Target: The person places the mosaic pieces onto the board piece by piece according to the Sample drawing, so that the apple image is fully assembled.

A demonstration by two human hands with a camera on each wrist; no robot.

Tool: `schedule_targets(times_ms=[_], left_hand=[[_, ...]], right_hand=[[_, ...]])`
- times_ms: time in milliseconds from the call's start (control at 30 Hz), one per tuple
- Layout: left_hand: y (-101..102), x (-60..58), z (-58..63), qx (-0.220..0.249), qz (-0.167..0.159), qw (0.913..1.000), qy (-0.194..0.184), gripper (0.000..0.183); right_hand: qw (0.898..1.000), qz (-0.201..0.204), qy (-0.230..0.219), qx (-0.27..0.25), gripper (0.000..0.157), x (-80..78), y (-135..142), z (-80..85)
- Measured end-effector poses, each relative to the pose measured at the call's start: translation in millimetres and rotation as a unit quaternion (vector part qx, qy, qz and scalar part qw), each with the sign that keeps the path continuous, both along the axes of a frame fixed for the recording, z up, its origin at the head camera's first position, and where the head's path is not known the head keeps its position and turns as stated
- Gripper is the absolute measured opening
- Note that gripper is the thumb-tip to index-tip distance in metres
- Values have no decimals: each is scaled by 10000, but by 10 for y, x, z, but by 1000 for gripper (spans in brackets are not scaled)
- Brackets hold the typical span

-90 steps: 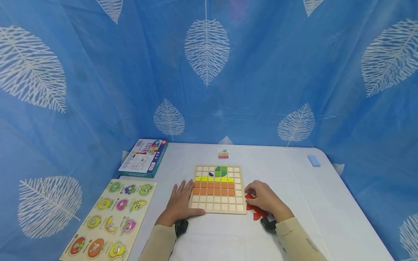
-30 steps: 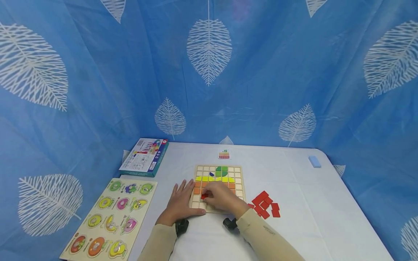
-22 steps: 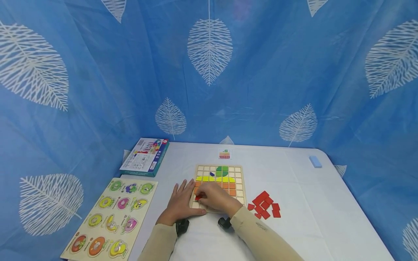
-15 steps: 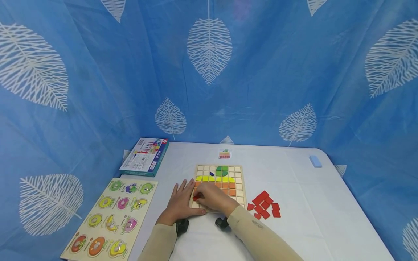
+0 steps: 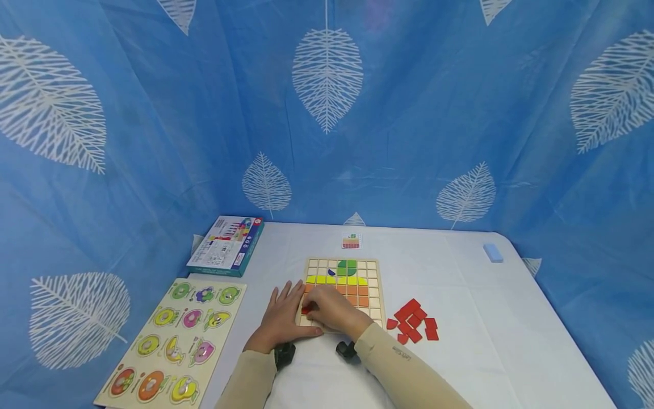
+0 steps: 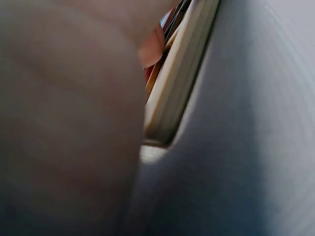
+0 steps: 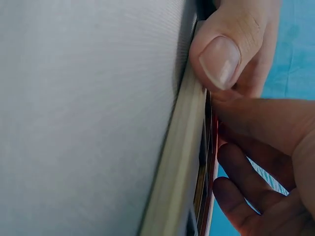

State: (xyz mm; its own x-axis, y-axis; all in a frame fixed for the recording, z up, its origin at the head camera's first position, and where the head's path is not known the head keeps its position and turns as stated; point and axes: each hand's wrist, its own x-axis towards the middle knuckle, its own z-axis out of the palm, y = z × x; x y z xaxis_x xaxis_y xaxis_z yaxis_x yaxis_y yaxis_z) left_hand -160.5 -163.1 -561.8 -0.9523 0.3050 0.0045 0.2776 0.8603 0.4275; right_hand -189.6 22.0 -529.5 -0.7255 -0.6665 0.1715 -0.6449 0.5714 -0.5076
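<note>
A square wooden grid board [image 5: 376,314] lies on the table, carrying green, blue, yellow and orange tiles in its cells. My left hand [image 5: 278,322] rests along the board's left edge, fingers stretched out and thumb at the front edge; the left wrist view shows mostly blurred palm. Over the lower left cells, my right hand [image 5: 332,307] pinches a red tile [image 5: 305,311] just below the orange row, its fingers hiding part of it. In the right wrist view, the left thumb [image 7: 219,59] lies at the board's edge beside the right hand's fingers.
Loose red tiles [image 5: 409,311] lie right of the board. Behind it is a small picture card [image 5: 351,241]. A fruit puzzle board [image 5: 201,341] and a boxed game [image 5: 225,247] are on the left, a light blue block [image 5: 493,253] at the far right.
My right hand went from the red pile to the board with a red tile, then slid left to the leftmost cells, where it has stayed for the last half second. The left hand stayed put.
</note>
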Motion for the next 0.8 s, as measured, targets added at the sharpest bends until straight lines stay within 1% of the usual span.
schedule_targets(times_ms=[100,200,300,433,533,600,700,800], left_hand=[[3,3,5,13,-9,10000,9,126],[10,8,24,16,16,10000,-14,127],[15,6,45,11,68,10000,-56,128],[24,-12,51,-69,115,9999,-7,128],[29,-24,39,-100,143,9998,-8,128],[34,-22,36,-22,147,9999,-32,128],[39,-7,33,82,176,9997,-111,129],[41,3,26,43,216,9997,-118,130]], right_hand=[[9999,-18,-17,-143,15,27,44,2],[9994,-199,-28,-291,13,72,138,5],[9977,-540,3,-416,11,108,291,8],[9927,-1024,8,-640,11,117,576,25],[9864,-1397,-64,-866,11,112,839,35],[9807,-1684,-131,-980,13,108,1040,25],[9712,-2165,-214,-968,15,111,1359,2],[9612,-2618,-321,-807,19,128,1658,-9]])
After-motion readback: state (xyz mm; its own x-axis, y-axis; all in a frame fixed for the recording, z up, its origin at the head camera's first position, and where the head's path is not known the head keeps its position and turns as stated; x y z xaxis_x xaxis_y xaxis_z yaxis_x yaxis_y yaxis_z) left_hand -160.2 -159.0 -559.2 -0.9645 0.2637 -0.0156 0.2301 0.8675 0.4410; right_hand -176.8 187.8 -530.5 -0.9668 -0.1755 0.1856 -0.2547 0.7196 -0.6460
